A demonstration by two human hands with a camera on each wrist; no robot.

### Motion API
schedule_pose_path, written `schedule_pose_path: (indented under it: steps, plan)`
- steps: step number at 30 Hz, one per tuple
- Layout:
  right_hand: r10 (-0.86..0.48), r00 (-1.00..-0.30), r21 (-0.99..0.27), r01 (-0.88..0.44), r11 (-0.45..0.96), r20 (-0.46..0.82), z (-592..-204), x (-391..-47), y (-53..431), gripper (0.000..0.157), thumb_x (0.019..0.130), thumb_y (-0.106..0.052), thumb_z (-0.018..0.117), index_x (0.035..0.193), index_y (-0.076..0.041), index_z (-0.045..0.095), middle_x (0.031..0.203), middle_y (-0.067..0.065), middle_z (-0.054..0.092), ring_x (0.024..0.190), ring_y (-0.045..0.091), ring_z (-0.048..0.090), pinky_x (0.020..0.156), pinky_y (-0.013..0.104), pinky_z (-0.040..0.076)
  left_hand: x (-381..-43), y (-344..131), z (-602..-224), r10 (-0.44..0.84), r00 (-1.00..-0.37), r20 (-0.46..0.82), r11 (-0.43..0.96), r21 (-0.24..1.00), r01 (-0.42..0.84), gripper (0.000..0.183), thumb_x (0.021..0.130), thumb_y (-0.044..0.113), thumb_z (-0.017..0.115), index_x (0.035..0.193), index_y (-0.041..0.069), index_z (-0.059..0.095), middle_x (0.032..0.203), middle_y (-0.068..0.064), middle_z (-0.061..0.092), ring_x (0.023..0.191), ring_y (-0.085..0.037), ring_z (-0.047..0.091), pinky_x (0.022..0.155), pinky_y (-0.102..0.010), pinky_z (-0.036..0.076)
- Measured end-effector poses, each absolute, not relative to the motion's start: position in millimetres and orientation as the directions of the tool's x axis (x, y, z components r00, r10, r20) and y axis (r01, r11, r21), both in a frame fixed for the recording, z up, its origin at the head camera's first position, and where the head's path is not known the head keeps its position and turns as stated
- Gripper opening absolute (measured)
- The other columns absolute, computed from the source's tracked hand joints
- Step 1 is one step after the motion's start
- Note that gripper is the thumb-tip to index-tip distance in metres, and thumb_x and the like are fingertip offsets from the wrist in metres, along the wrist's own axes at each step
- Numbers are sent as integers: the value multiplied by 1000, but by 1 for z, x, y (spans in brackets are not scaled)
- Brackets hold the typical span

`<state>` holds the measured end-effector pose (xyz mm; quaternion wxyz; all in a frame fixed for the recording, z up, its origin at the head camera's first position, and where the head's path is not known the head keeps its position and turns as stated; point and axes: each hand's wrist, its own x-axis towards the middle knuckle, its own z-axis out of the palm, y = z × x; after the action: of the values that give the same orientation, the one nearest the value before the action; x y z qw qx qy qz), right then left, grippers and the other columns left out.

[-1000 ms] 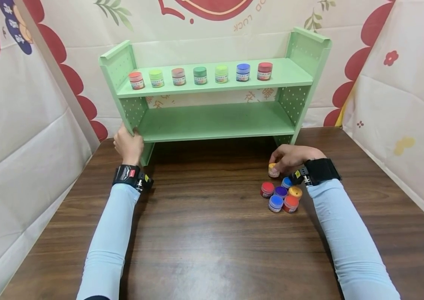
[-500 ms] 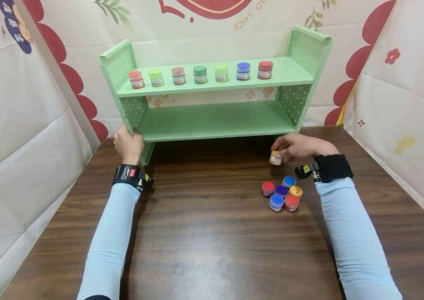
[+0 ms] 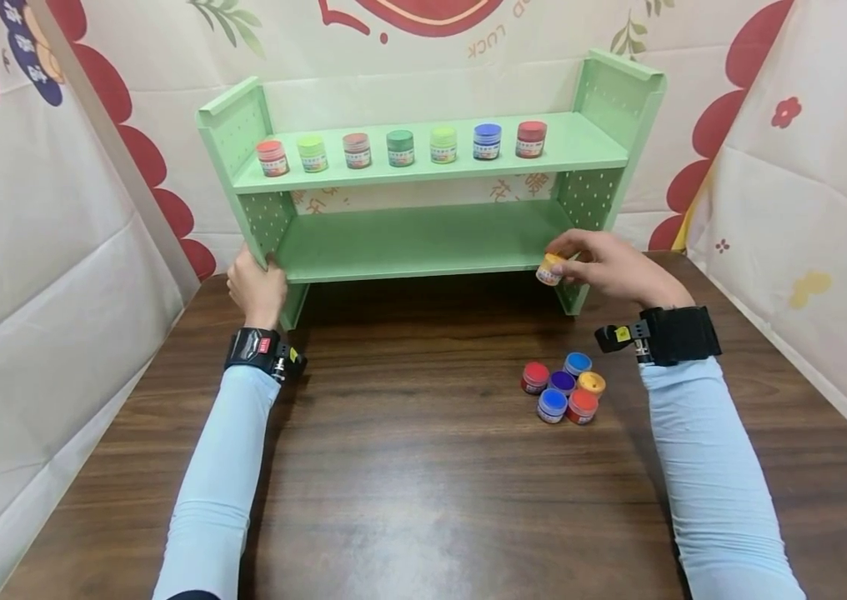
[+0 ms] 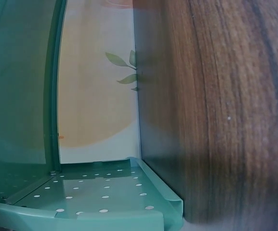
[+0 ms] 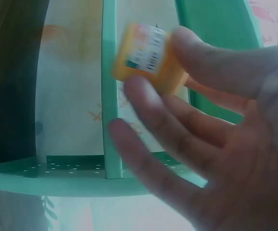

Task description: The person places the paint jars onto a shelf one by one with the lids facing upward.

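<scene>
Between the thumb and fingers of my right hand [image 3: 607,265] is a small yellow paint jar [image 3: 549,270], tilted and off the table. It hangs in front of the right end of the green shelf's lower board [image 3: 423,242]. The right wrist view shows the yellow jar [image 5: 146,55] pinched, its white label outward. My left hand [image 3: 254,287] grips the lower left side panel of the shelf; its fingertips are hidden behind the panel. On the upper board [image 3: 423,175] several jars stand in a row, from a red jar [image 3: 272,158] to a dark red jar [image 3: 530,139].
On the brown table [image 3: 408,433] at the right, several jars stand close together, among them a blue jar [image 3: 552,406], an orange-red jar [image 3: 582,407] and a yellow-orange jar [image 3: 590,383]. A printed cloth [image 3: 423,92] hangs behind the shelf.
My right hand has lifted the yellow jar from the table near the cluster, up and away from me to the lower board's height. The left hand has stayed on the side panel.
</scene>
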<state>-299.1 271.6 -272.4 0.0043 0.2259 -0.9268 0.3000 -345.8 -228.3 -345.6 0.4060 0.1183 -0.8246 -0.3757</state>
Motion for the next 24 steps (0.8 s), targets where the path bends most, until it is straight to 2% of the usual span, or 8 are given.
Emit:
schedule_pose_path:
  steps: [5, 8, 12, 15, 24]
  plan:
    - [-347, -900, -552, -435, 711, 263, -275, -305, 266, 38, 105, -22, 61, 138, -3, 60, 121, 25, 69, 86, 27, 71, 69, 23, 55, -343, -230, -344, -516, -624, 587, 687, 718, 108, 14, 92, 5, 58, 102, 3, 68, 111, -22, 76, 102, -47, 70, 83, -61, 50]
    - [-303, -911, -566, -412, 715, 281, -279, -308, 264, 41, 104, -24, 61, 139, -2, 58, 118, 26, 69, 85, 32, 73, 68, 24, 56, -344, -230, -345, -516, -626, 584, 689, 718, 102, 16, 93, 5, 57, 105, 3, 68, 112, -22, 76, 103, -47, 70, 83, -61, 50]
    - [-280, -924, -536, -381, 754, 262, -278, -314, 267, 38, 105, -20, 59, 138, -1, 59, 113, 26, 71, 80, 29, 73, 64, 29, 57, -345, -227, -347, -502, -646, 574, 690, 717, 101, 18, 91, 4, 56, 105, 4, 67, 112, -23, 76, 102, -47, 70, 83, -61, 50]
    - [-309, -924, -491, -381, 784, 225, -272, -323, 266, 37, 106, -20, 58, 137, 1, 60, 113, 28, 71, 77, 25, 73, 63, 31, 57, -345, -227, -347, -513, -637, 575, 688, 719, 95, 17, 89, 3, 56, 102, 4, 67, 110, -22, 76, 100, -47, 70, 82, -61, 50]
    - [-359, -926, -375, -376, 847, 117, -255, -339, 257, 40, 100, -2, 53, 139, 4, 56, 128, 32, 64, 70, 21, 70, 64, 36, 59, -344, -226, -347, -514, -635, 578, 683, 723, 105, 14, 92, 4, 57, 102, 4, 66, 110, -22, 76, 97, -46, 70, 80, -61, 49]
